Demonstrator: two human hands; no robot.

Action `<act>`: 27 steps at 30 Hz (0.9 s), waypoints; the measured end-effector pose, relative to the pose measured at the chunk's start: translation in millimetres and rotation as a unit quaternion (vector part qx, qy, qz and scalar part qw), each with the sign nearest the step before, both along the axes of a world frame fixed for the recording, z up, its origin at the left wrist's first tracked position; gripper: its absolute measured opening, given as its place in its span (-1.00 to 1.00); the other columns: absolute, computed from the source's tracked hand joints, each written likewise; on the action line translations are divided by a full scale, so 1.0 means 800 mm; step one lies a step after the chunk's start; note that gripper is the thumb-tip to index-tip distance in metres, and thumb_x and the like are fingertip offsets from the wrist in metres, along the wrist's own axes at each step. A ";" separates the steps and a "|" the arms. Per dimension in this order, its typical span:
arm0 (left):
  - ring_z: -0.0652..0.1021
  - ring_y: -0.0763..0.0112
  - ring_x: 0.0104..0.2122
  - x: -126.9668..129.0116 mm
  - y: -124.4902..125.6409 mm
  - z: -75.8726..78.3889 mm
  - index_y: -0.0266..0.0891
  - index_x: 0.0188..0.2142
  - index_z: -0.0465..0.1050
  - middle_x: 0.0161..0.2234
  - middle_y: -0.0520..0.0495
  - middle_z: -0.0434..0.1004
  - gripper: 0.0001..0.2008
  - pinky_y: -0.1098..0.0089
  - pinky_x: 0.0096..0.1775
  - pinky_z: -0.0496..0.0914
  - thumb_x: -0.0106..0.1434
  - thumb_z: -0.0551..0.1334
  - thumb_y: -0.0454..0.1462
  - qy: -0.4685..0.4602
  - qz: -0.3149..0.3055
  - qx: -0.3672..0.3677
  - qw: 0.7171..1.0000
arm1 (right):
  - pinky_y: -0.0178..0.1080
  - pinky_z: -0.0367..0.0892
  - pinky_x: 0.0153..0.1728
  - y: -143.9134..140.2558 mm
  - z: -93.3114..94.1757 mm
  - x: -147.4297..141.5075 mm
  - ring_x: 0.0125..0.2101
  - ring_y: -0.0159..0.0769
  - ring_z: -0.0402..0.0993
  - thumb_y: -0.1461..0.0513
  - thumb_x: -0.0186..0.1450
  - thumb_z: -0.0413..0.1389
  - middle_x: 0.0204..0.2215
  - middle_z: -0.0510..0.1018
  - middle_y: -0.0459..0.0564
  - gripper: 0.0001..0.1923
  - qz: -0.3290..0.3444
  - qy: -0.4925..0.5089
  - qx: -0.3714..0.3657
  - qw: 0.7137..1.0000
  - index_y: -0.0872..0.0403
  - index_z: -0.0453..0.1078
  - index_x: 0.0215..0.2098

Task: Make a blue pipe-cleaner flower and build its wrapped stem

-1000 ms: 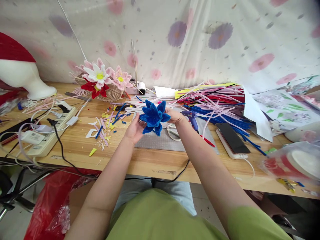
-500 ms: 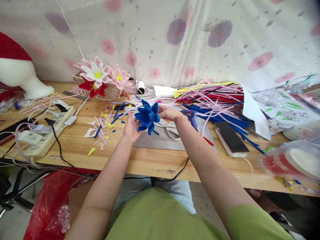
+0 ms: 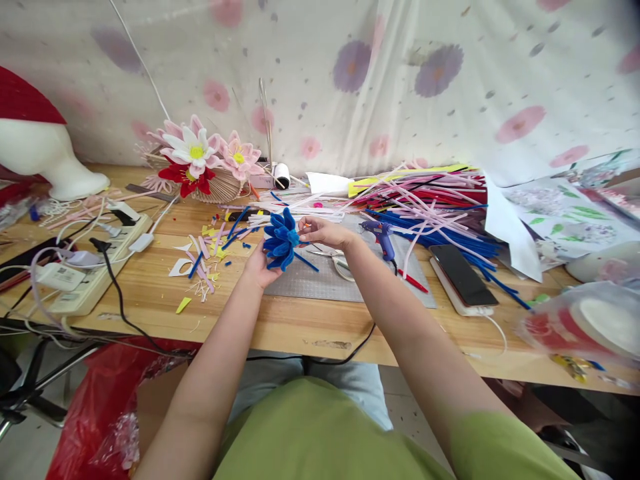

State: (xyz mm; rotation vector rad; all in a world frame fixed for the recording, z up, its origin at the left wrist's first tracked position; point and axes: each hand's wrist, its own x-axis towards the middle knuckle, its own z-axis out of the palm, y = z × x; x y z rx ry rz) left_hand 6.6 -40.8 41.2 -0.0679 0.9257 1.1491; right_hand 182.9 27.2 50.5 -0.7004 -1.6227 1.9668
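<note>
A blue pipe-cleaner flower (image 3: 281, 241) with several pointed petals is held above the grey cutting mat (image 3: 310, 283), turned so its centre faces right. My left hand (image 3: 260, 267) grips it from behind and below; the petals hide most of those fingers. The fingers of my right hand (image 3: 323, 233) are pinched at the flower's centre. Below the hands on the mat lie a loose blue pipe cleaner (image 3: 306, 261) and scissors (image 3: 343, 268), partly covered by my right wrist. A purple glue gun (image 3: 383, 239) rests just right of that wrist, near a red pen (image 3: 414, 283).
Pink, red and blue pipe cleaners (image 3: 425, 193) are heaped at the back right. A phone (image 3: 463, 273) lies on a white power bank. Finished flowers (image 3: 195, 150) stand at the back left, near a power strip (image 3: 103, 267). Scraps (image 3: 203, 267) litter the wood left of the mat.
The flower has tilted, its centre swinging from facing me to facing right, and shifted slightly left. My right hand has moved left, its fingers coming onto the flower's centre.
</note>
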 end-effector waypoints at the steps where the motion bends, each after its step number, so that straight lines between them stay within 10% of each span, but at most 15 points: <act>1: 0.50 0.35 -0.50 -0.003 0.000 0.000 -0.26 -0.29 0.34 -0.47 -0.08 0.44 -0.71 0.34 -0.50 0.43 0.24 0.01 -0.10 0.000 -0.004 -0.005 1.000 | -0.26 0.36 -0.27 -0.002 0.001 0.001 -0.38 -0.40 0.47 0.24 -0.05 0.27 -0.43 0.50 -0.14 -0.60 -0.002 -0.006 0.006 1.000 0.08 0.16 -0.35; 11: 0.53 0.31 -0.29 -0.013 -0.006 -0.007 -0.37 -0.23 0.37 -0.34 -0.24 0.49 -0.63 0.32 -0.32 0.47 0.30 -0.12 -0.18 -0.112 0.014 0.105 0.988 | -0.40 0.19 -0.51 -0.017 -0.005 -0.011 -0.56 -0.53 0.29 0.14 0.13 0.10 -0.51 0.46 -0.11 -0.81 -0.066 -0.141 0.191 0.969 0.13 0.31 -0.43; 20: 0.42 0.62 -0.57 0.049 0.008 -0.007 -0.30 -0.44 0.41 -0.63 0.09 0.34 -0.91 0.53 -0.37 0.35 0.16 0.18 -0.31 0.158 0.001 0.255 0.954 | -0.44 0.22 -0.55 -0.021 -0.018 -0.033 -0.63 -0.57 0.27 0.11 0.10 0.15 -0.58 0.45 -0.14 -0.77 -0.129 -0.007 -0.005 0.992 0.13 0.30 -0.48; 27: 0.51 0.56 -0.52 0.023 0.026 0.005 -0.35 -0.46 0.37 -0.52 -0.02 0.48 -0.86 0.51 -0.43 0.41 0.22 0.11 -0.37 0.165 0.022 0.156 0.974 | -0.39 0.30 -0.47 -0.036 -0.023 -0.033 -0.56 -0.51 0.35 0.10 0.20 0.05 -0.53 0.49 -0.06 -0.75 -0.135 -0.066 -0.030 0.988 0.13 0.37 -0.44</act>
